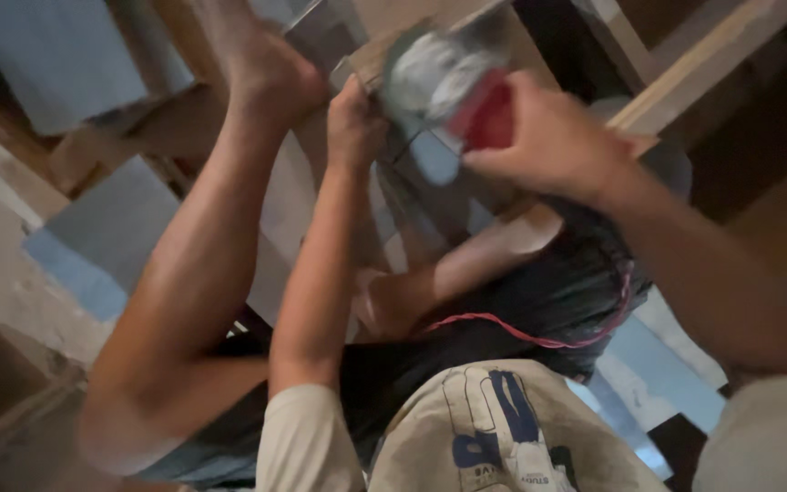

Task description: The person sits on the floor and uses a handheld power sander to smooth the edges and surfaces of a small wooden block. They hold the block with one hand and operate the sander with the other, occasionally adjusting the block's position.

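Right hand has its fingers clamped on a blurred grey-and-red power tool. Left hand, fingers curled shut, grips the pale wooden frame piece just beside the tool. Progress on the wood cannot be judged; motion blur hides the contact point.

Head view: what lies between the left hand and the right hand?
A blurred grey-and-red power tool lies between them; the right hand grips it, the left hand is beside it.

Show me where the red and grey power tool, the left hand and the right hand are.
red and grey power tool [453, 87], head view, grey body.
left hand [354, 118], head view, back of hand.
right hand [548, 137], head view, back of hand.
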